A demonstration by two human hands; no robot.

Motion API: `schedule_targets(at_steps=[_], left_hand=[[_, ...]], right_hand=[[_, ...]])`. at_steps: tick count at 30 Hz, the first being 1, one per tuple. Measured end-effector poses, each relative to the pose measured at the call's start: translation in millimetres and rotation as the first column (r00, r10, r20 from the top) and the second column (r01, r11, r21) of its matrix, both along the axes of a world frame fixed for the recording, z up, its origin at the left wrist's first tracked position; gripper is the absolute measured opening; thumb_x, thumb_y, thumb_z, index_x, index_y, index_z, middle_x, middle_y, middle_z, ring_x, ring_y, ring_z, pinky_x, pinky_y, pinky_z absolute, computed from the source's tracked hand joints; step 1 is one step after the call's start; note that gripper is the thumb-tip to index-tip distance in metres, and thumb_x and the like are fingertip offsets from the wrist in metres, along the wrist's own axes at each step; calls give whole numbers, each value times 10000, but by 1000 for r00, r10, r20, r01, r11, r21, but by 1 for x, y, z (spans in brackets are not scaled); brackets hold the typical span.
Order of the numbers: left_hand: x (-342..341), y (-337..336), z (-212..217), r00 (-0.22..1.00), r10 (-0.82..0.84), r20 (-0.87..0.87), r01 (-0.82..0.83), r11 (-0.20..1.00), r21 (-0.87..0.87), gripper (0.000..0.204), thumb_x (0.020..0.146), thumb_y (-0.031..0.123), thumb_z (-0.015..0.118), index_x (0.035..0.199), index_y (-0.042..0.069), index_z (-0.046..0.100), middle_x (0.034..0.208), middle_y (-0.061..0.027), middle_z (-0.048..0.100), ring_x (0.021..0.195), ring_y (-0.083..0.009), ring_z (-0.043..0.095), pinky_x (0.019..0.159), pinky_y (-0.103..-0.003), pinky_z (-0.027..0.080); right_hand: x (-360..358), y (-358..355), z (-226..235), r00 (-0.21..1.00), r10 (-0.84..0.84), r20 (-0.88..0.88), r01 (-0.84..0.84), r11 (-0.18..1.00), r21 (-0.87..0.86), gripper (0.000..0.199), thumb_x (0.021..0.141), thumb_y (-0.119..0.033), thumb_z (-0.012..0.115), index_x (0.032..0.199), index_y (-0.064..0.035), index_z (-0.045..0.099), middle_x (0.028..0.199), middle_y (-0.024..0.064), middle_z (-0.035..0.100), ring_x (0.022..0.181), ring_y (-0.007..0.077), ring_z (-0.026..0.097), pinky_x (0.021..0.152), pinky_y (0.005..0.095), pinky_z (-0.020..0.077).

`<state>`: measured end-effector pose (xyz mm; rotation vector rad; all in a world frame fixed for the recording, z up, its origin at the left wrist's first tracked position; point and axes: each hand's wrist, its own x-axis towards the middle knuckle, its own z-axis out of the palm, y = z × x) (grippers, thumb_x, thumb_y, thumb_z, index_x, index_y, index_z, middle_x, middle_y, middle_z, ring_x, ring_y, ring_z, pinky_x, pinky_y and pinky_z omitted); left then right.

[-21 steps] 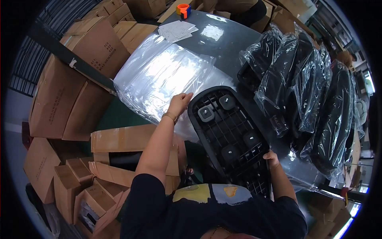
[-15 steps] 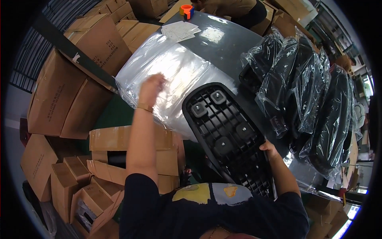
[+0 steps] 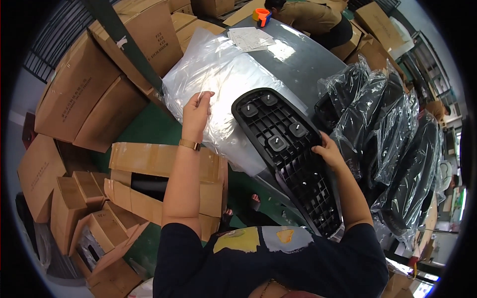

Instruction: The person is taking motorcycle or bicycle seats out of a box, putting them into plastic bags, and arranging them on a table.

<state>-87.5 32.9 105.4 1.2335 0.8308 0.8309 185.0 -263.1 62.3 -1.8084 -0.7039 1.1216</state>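
Observation:
A long black plastic grille panel (image 3: 283, 149) lies slanted across the near edge of the grey table (image 3: 308, 64). My right hand (image 3: 328, 149) grips its right edge at about mid-length. My left hand (image 3: 196, 111) pinches the near edge of a clear plastic bag from the stack of bags (image 3: 223, 89) spread on the table's left half, lifting it slightly. The grille's far end rests on the bags.
Several bagged black panels (image 3: 392, 134) stand in a row at the right. Brown cartons (image 3: 99, 89) are piled at the left, and an open carton (image 3: 149, 179) sits by my left arm. Papers (image 3: 251, 37), an orange tape dispenser (image 3: 261, 15) and a person (image 3: 308, 15) are at the table's far end.
My left hand moved from beside the grille out left over the bags and now pinches a bag edge. The grille shifted a little; my right hand keeps its hold.

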Motion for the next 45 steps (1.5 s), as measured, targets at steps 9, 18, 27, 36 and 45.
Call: schedule_targets(at_steps=[9, 18, 27, 36, 45], left_hand=[[29, -60, 0, 896, 176, -408, 197, 666, 720, 167, 797, 208, 641, 896, 79, 601, 765, -106, 613, 632, -277, 588, 578, -356, 458], [-39, -67, -44, 634, 438, -637, 187, 713, 676, 150, 790, 140, 611, 892, 82, 519, 769, -112, 604, 704, -303, 598, 610, -380, 463], [-55, 51, -7, 453, 380, 807, 156, 857, -491, 154, 899, 128, 557, 1012, 23, 566, 797, -14, 582, 643, -59, 539, 572, -167, 471], [49, -6, -106, 685, 290, -669, 196, 811, 552, 507, 916, 458, 419, 808, -2, 603, 863, -214, 614, 796, -415, 565, 732, -494, 441], [64, -33, -83, 657, 187, -730, 128, 927, 353, 534, 952, 449, 291, 1307, 62, 391, 972, -255, 630, 927, -428, 593, 801, -473, 457]], right_hand=[[-101, 163, 108, 197, -148, 969, -609, 756, 239, 567, 641, -136, 660, 1199, -141, 560, 1304, 146, 443, 1252, 331, 366, 1030, 510, 284], [31, 239, 47, 666, -232, 709, 19, 956, 294, 138, 781, -230, 673, 780, -97, 632, 716, 63, 615, 612, 202, 564, 551, 331, 468], [-27, 267, 162, 959, 275, -72, -117, 614, 781, 101, 850, -139, 625, 905, -82, 562, 776, 9, 588, 595, 49, 511, 520, 205, 422], [49, 247, -6, 379, 483, 789, -359, 863, -356, 450, 927, -401, 392, 945, -21, 632, 1004, 218, 624, 953, 372, 590, 822, 452, 465], [52, 224, -9, 431, 486, 760, -395, 859, -325, 427, 892, -399, 445, 940, -12, 619, 989, 247, 613, 933, 421, 577, 824, 471, 454]])
